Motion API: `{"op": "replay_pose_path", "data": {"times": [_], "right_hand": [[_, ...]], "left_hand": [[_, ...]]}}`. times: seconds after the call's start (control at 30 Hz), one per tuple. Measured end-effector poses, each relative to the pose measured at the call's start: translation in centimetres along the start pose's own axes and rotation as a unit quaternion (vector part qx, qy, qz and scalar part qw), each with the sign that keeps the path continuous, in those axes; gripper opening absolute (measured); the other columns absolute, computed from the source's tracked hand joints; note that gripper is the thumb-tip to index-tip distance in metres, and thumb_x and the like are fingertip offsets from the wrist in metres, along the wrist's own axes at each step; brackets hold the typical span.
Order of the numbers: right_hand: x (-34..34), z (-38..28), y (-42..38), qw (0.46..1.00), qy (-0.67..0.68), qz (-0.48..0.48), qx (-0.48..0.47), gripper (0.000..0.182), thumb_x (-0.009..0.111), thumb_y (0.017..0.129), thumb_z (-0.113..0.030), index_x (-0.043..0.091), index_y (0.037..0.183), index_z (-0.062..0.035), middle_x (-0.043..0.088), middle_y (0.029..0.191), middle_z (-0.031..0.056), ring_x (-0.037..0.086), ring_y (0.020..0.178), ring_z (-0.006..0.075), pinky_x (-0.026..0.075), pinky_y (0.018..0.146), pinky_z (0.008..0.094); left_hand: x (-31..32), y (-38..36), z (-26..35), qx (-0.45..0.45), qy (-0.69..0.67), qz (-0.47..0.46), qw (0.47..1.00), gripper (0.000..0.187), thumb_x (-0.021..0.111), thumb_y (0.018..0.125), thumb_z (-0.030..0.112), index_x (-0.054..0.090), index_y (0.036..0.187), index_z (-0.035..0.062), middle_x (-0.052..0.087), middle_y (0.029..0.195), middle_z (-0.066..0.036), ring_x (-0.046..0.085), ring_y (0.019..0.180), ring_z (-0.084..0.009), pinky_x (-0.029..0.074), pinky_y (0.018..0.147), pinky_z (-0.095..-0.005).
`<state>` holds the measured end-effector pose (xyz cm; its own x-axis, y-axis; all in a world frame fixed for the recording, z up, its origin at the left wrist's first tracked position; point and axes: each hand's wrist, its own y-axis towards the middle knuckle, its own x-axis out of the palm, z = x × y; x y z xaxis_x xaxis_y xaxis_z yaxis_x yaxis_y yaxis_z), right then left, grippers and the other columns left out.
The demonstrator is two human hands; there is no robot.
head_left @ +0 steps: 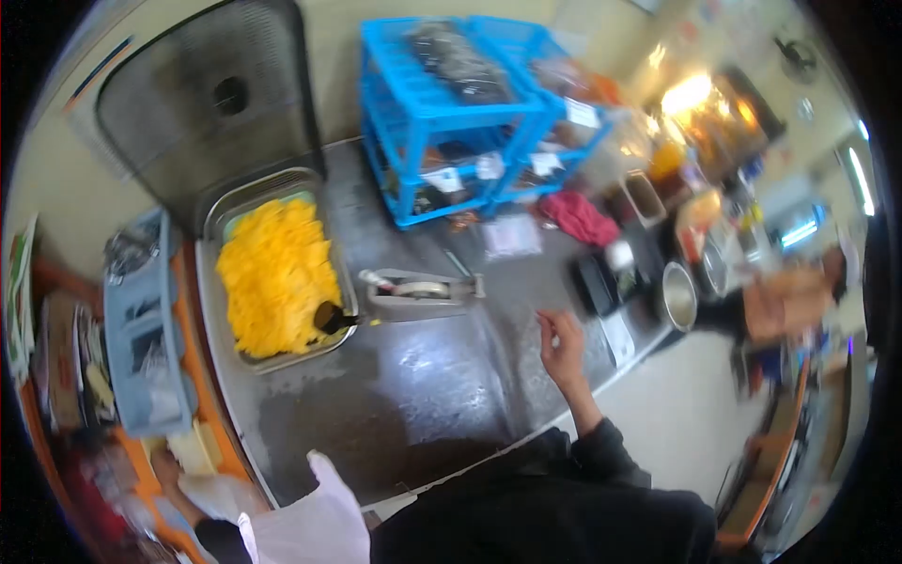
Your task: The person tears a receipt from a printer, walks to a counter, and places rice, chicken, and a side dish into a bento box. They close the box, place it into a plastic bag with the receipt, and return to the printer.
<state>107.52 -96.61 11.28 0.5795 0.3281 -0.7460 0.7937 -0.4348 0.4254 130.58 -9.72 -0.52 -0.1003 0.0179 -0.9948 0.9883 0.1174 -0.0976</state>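
Observation:
My right hand (561, 352) is held above the steel worktop (413, 395), thumb and fingertips brought together with nothing visible between them. My left hand (167, 470) reaches low on the left, by a pale yellow container (194, 449) on an orange shelf. Its fingers are small and blurred, so a grip does not show. Nearest the right hand on the worktop is a tape dispenser (420, 293). Left of that, a steel tray (214, 320) carries a heap of yellow food (272, 277), with a dark-headed utensil (331, 318) at its edge.
Blue plastic racks (413, 117) with packets stand at the back. A pink cloth (580, 218), a black box (597, 282) and a metal bowl (678, 296) lie rightward. A grey-blue organizer (141, 320) is at the left, a whitish sheet (315, 522) by my body. Another person (789, 301) stands far right.

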Motion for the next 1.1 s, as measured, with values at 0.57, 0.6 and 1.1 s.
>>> {"op": "replay_pose_path", "data": {"times": [0.57,0.6,1.1], "right_hand": [[-3.2,8.0,-0.7,0.982,0.086,0.097,0.138,0.012,0.061,0.092,-0.005,0.068,0.102,-0.0059,0.06,0.09,0.0101,0.062,0.075,0.0214,0.052,0.06,0.0295],[-3.8,9.1,-1.3,0.979,0.08,0.108,0.152,0.012,0.061,0.092,-0.005,0.068,0.102,-0.0059,0.06,0.09,0.0096,0.062,0.075,0.0207,0.052,0.06,0.029],[-14.8,13.1,9.5,0.745,0.631,-0.201,0.076,0.031,0.058,0.097,-0.006,0.056,0.127,0.004,0.068,0.105,0.0134,0.071,0.083,0.0201,0.06,0.071,0.0292]], "left_hand": [[-13.4,-8.0,21.0,-0.1,-0.257,0.337,0.9,0.017,0.063,0.088,0.013,0.07,0.102,0.0046,0.069,0.091,-0.009,0.066,0.089,-0.0224,0.052,0.081,-0.0376],[-14.7,-10.0,24.8,-0.086,-0.292,0.341,0.889,0.017,0.063,0.089,0.013,0.069,0.102,0.0043,0.069,0.091,-0.009,0.066,0.089,-0.022,0.052,0.081,-0.0373],[-27.7,-28.5,87.3,0.45,-0.522,-0.128,0.713,0.011,0.065,0.09,0.01,0.072,0.094,0.0014,0.072,0.09,-0.01,0.067,0.081,-0.013,0.052,0.075,-0.0306]]}}
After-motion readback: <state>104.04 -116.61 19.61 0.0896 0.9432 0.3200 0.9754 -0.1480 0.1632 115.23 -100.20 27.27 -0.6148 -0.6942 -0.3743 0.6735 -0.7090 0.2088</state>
